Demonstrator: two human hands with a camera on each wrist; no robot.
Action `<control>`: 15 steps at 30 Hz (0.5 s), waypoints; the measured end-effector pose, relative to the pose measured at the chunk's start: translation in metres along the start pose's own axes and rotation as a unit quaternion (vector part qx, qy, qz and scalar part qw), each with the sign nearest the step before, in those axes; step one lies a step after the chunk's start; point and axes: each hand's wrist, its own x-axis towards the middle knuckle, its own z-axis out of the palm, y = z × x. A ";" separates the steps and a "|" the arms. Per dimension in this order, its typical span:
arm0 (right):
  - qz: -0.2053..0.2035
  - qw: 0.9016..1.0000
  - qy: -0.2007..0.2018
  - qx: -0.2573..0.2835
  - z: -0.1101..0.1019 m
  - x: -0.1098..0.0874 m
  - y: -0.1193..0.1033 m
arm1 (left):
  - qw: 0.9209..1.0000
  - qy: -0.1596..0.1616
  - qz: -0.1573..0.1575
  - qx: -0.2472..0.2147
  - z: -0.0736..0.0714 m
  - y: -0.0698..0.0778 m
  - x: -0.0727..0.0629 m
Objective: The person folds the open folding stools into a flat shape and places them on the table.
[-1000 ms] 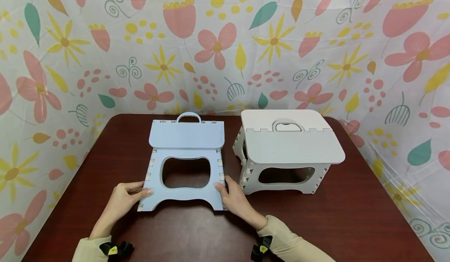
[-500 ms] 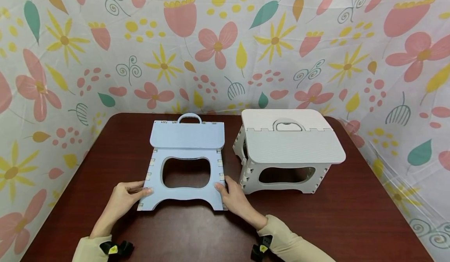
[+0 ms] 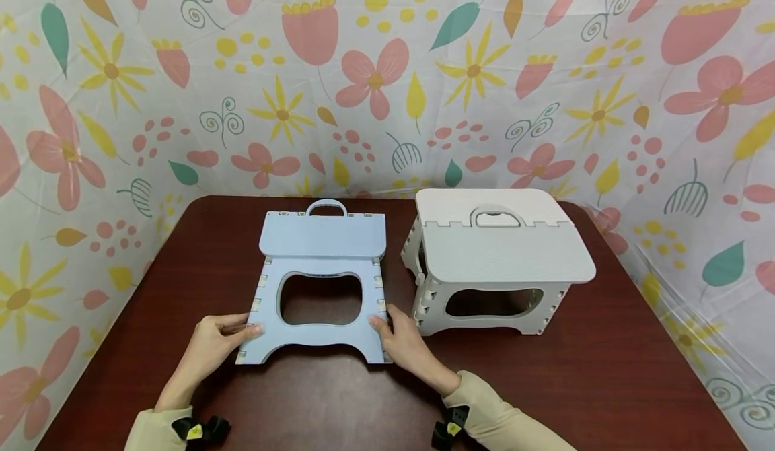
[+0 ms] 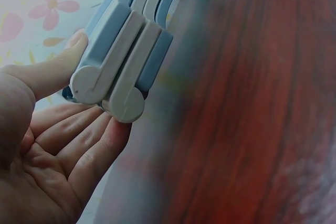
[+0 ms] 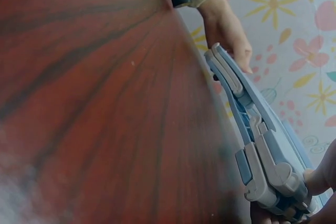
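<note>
A light-blue folding stool point(image 3: 321, 235), folded flat with its carry handle at the far end, is held between both hands in the head view. My left hand point(image 3: 208, 347) grips its near left leg corner, thumb on top and fingers beneath. At the near right leg corner my right hand point(image 3: 406, 343) pinches the edge, with the thumb on the upper face. The left wrist view shows the folded layers of the stool point(image 4: 118, 56) between thumb and fingers of the left hand point(image 4: 58, 145). In the right wrist view, the folded stool point(image 5: 262, 135) is seen edge-on.
An unfolded white folding stool point(image 3: 508, 252) stands upright to the right of the blue one, close to the right hand. Both are over a dark reddish-brown table point(image 3: 605, 384). A flower-patterned curtain point(image 3: 375, 121) hangs behind the table and along its sides.
The far end of the blue stool has tipped slightly down, its handle sitting a little lower in the head view. Both hands keep their grip in the same places.
</note>
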 end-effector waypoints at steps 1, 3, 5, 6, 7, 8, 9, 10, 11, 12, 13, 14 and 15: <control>0.000 1.000 0.000 -0.001 0.000 0.000 0.000 | 1.000 0.000 -0.001 0.000 0.000 0.000 0.000; 0.001 1.000 0.001 -0.004 0.000 0.000 0.000 | 1.000 0.000 -0.004 -0.001 0.000 0.000 0.000; 0.002 1.000 0.002 -0.004 -0.001 0.000 -0.001 | 1.000 -0.001 -0.006 -0.001 0.001 0.000 0.000; 0.002 1.000 0.002 -0.003 -0.001 0.000 -0.001 | 1.000 -0.002 -0.006 -0.002 0.001 0.000 0.000; 0.003 1.000 0.003 -0.003 -0.001 0.000 -0.001 | 1.000 -0.001 -0.006 -0.003 0.001 0.000 0.001; 0.003 1.000 0.004 -0.003 -0.001 0.000 -0.001 | 1.000 -0.001 -0.006 -0.004 0.001 0.000 0.001; 0.003 1.000 0.004 -0.002 -0.001 0.000 0.000 | 1.000 -0.002 -0.006 -0.003 0.001 0.000 0.001; 0.003 1.000 0.003 -0.001 -0.001 0.000 0.000 | 1.000 -0.002 -0.007 -0.003 0.001 0.000 0.001; 0.001 1.000 0.002 -0.001 -0.001 -0.001 0.000 | 1.000 -0.002 -0.007 -0.002 0.001 0.000 0.001; 0.003 1.000 0.002 -0.003 0.000 -0.001 0.000 | 1.000 -0.001 -0.007 -0.002 0.001 0.000 0.001; 0.002 1.000 0.001 -0.003 0.000 -0.001 0.000 | 1.000 -0.001 -0.008 -0.001 0.001 0.001 0.000; 0.002 1.000 0.000 -0.004 0.000 -0.001 0.000 | 1.000 -0.001 -0.008 0.000 0.001 0.001 0.000; 0.002 1.000 -0.001 -0.004 0.000 -0.001 0.000 | 1.000 -0.002 -0.009 0.000 0.001 0.001 0.000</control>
